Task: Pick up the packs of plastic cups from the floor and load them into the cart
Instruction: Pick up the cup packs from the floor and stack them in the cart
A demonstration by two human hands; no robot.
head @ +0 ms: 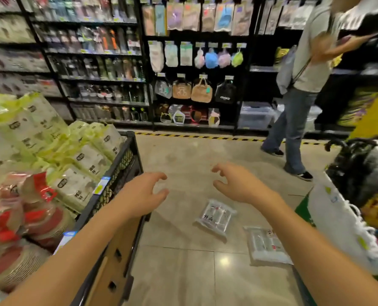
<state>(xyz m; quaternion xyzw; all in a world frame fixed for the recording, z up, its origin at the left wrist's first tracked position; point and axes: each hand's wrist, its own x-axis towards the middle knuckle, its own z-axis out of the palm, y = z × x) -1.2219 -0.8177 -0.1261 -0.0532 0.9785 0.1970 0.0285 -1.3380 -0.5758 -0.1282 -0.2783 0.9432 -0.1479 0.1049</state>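
Writing: your first pack (pixel 215 217) and second pack (pixel 266 245) each carry dark characters and a small red mark, too blurred to read. The green-and-white packs (pixel 82 160) in the cart (pixel 119 171) bear dark oval logos, also unreadable. The black bag (pixel 225 93) hanging on the shelves beyond the cart has white lettering too soft to make out.
Pack look: both are flat, clear plastic sleeves with pale contents, crinkled at the edges and glinting under the lights.
Pack place: both lie on the tiled floor (pixel 183 261) to the right of the cart, the first pack nearer it and turned at an angle, the second pack farther out.
Left hand (pixel 143 193): you hold it just beside the cart's right wall, fingers half bent and spread, holding nothing.
Right hand (pixel 238 184): farther right of the cart, fingers likewise bent and apart, holding nothing.
Packs and fingers: neither pack touches your fingers; both lie apart from them, on your side of the hands.
Cart load: green-and-white packs piled high, with red packs (pixel 40 208) at the end nearest you.
Beyond the cart: striped tape (pixel 194 136) runs along the shelf foot, and a person (pixel 305 74) stands past the cart's far right.
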